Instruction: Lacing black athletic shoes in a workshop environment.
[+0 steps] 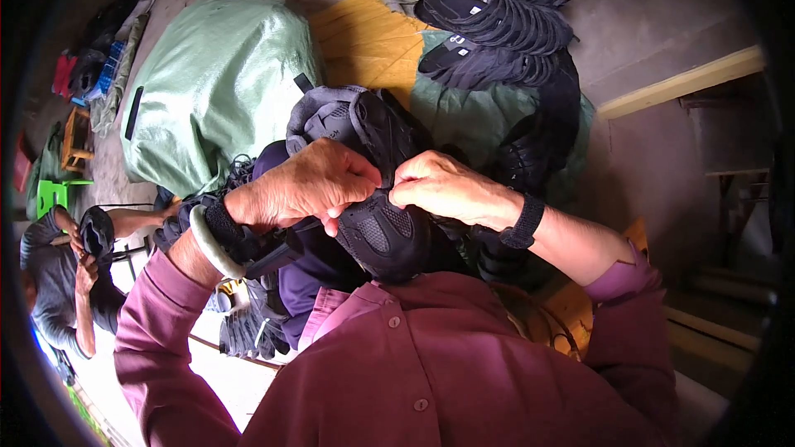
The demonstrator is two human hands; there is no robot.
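Observation:
A black mesh shoe (383,236) rests on my lap, its toe pointing toward my body and its padded collar away from me. My left hand (310,182) bends over the front of the shoe with the fingers closed in a pinch. Facing it, my right hand (451,189) pinches with thumb and forefinger at the lacing area. The two sets of fingertips nearly meet above the toe. Whatever is between them is too small or hidden to make out. A dark band is on each wrist, and a pale bangle is on the left one.
A stuffed pale green woven sack (219,83) stands ahead on the left. Rows of nested black shoes (497,21) lie ahead on the right. Gloves (255,323) hang by my left side. Another person (62,281) at far left holds a dark shoe (97,232), near a green stool (53,195).

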